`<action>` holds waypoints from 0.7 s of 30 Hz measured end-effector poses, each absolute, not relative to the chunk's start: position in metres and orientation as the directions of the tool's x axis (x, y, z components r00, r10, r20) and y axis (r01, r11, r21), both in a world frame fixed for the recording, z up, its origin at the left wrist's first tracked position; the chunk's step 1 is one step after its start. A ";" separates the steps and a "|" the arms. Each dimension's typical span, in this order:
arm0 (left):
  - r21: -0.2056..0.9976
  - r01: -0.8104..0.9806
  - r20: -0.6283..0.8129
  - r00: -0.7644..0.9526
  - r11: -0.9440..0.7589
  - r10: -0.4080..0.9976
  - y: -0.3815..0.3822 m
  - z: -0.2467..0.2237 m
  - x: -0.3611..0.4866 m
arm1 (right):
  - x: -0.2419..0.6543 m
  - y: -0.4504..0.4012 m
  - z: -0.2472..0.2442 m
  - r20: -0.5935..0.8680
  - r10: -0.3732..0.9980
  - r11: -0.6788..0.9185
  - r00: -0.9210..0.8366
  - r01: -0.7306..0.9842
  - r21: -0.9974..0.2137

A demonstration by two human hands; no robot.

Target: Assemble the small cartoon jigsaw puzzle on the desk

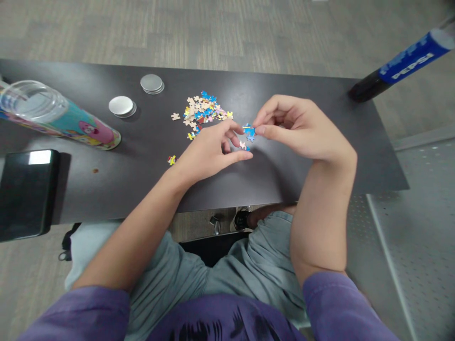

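My right hand (295,124) pinches a blue jigsaw piece (249,129) between thumb and fingertips, just above the table. Below it a lighter blue piece (250,139) shows. My left hand (220,146) hovers to the left with thumb and fingers apart, its fingertips close to a pink-and-blue piece (243,146); whether they touch cannot be made out. Behind my left hand lies a loose pile of jigsaw pieces (202,110), blue, yellow, pink and plain tan backs. One tan piece (175,116) and a yellow-and-red piece (172,160) lie apart from it.
On the dark table (270,180) stand a clear-topped printed tube (78,118) at left and a Pepsi bottle (394,66) at right. Round silver discs (121,106) sit in two small stacks. A black glossy device (26,189) lies at the left front edge.
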State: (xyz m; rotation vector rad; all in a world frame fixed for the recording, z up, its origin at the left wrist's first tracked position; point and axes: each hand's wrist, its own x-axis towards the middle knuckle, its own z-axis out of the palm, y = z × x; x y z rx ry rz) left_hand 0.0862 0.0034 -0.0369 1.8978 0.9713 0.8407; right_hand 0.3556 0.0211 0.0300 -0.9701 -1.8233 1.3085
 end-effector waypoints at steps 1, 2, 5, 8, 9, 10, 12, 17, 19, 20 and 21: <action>0.914 0.222 0.204 0.470 -0.339 0.859 0.003 -0.035 0.079 | 0.352 0.022 0.030 0.112 0.854 0.227 -0.508 0.172 -0.959; 0.935 0.161 0.219 0.445 -0.318 0.868 0.002 -0.032 0.072 | 0.349 0.024 0.030 0.124 0.842 0.242 -0.524 0.162 -0.957; 0.956 0.152 0.197 0.300 -0.251 0.933 -0.004 -0.023 0.061 | 0.335 0.026 0.032 0.081 0.825 0.235 -0.559 0.209 -0.949; 0.952 0.222 0.157 0.232 -0.209 0.960 -0.007 -0.016 0.054 | 0.320 0.025 0.036 0.001 0.837 0.194 -0.547 0.295 -0.935; 0.948 0.239 0.154 0.233 -0.210 0.960 -0.007 -0.015 0.050 | 0.317 0.025 0.037 -0.016 0.838 0.179 -0.546 0.303 -0.936; 0.944 0.252 0.156 0.233 -0.215 0.960 -0.006 -0.013 0.045 | 0.314 0.025 0.038 -0.021 0.833 0.172 -0.554 0.294 -0.940; 0.930 0.298 0.141 0.250 -0.215 0.958 -0.003 -0.009 0.032 | 0.313 0.027 0.036 -0.038 0.819 0.162 -0.572 0.294 -0.942; 0.821 0.521 0.001 0.409 -0.234 0.913 0.000 0.006 -0.004 | 0.322 0.041 0.018 -0.008 0.882 0.271 -0.471 0.521 -0.809; 0.787 0.566 -0.053 0.459 -0.246 0.887 0.001 0.010 -0.012 | 0.320 0.045 0.013 -0.014 0.892 0.282 -0.452 0.581 -0.763; 0.772 0.582 -0.077 0.481 -0.253 0.873 0.002 0.011 -0.015 | 0.317 0.044 0.013 -0.031 0.884 0.277 -0.467 0.574 -0.770; 0.754 0.601 -0.096 0.500 -0.265 0.861 0.003 0.011 -0.017 | 0.312 0.042 0.015 -0.047 0.864 0.273 -0.501 0.545 -0.792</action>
